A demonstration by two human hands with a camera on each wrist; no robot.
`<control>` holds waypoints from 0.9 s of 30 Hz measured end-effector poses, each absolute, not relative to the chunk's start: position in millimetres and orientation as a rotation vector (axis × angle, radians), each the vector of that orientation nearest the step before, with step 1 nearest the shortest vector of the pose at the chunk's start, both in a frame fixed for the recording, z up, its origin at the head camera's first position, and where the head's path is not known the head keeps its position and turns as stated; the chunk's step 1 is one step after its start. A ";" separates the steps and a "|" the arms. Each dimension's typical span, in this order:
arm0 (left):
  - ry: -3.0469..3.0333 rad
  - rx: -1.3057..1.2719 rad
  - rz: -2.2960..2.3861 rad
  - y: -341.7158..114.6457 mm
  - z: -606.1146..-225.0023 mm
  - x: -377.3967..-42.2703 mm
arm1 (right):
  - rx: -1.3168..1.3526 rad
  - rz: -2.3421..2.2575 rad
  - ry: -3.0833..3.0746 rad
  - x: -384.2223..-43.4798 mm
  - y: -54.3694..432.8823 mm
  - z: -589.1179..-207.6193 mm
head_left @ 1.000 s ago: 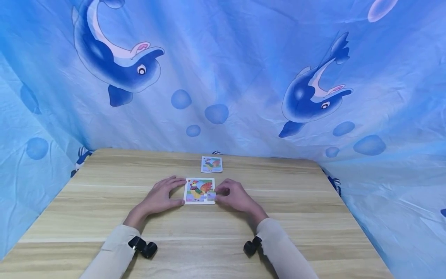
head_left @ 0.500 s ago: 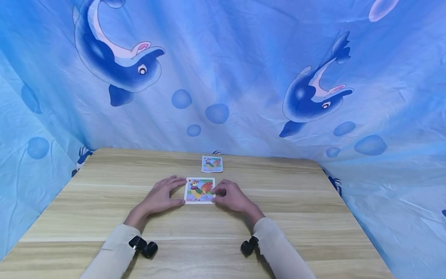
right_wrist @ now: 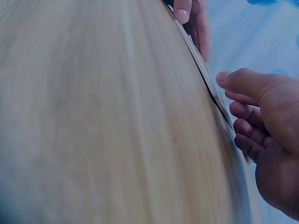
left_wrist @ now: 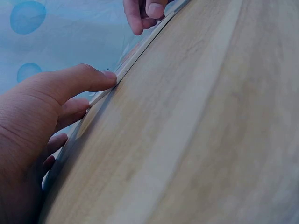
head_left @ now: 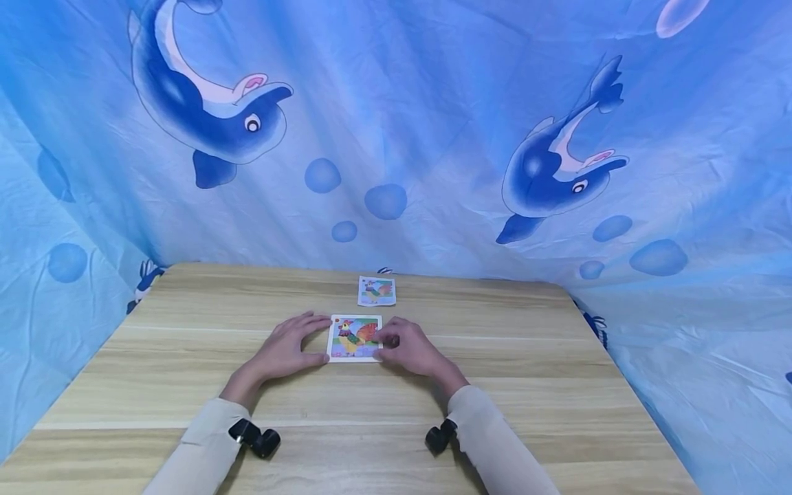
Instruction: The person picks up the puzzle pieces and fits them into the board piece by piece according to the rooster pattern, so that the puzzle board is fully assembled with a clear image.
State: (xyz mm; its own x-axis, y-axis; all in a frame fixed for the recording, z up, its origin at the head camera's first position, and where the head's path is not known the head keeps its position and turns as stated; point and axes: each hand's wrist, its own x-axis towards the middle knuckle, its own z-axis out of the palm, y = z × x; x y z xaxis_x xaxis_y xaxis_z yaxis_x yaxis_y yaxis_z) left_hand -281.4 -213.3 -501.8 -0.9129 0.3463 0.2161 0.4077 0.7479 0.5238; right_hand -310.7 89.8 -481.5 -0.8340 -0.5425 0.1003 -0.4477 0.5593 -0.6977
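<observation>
A white-framed jigsaw puzzle (head_left: 351,337) with a rooster picture lies mid-table in the head view. My left hand (head_left: 286,346) rests on its left border, thumb near the lower corner and index finger near the upper one. In the left wrist view, the left thumb (left_wrist: 100,80) touches the frame's thin edge. My right hand (head_left: 411,348) is at the puzzle's right side, thumb and index finger spanning the lower right puzzle piece (head_left: 370,349), which they partly cover. The right wrist view shows the other fingers (right_wrist: 250,130) of the right hand curled in.
Behind the puzzle lies a small paper card (head_left: 377,291) printed with the same rooster. The wooden table (head_left: 346,426) meets a blue curtain (head_left: 396,124) with dolphins at its back and sides. Each sleeve carries a black wrist camera, such as the left one (head_left: 254,438).
My right hand has moved slightly left with the lower right puzzle piece, and the light gap beside that piece no longer shows. My left hand has stayed in place on the frame.
</observation>
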 end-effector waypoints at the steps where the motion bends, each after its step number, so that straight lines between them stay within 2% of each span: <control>1: -2.837 -0.616 -0.889 -213.2 -501.8 -281.4 | -0.849 -1.140 2.658 -310.6 89.1 -481.3; 21: -2.844 -0.597 -0.935 -213.5 -498.4 -278.3 | -0.871 -1.055 2.681 -311.1 85.7 -478.8; 27: -2.871 -0.564 -0.903 -212.4 -472.0 -282.5 | -0.880 -1.047 2.869 -321.1 113.9 -452.5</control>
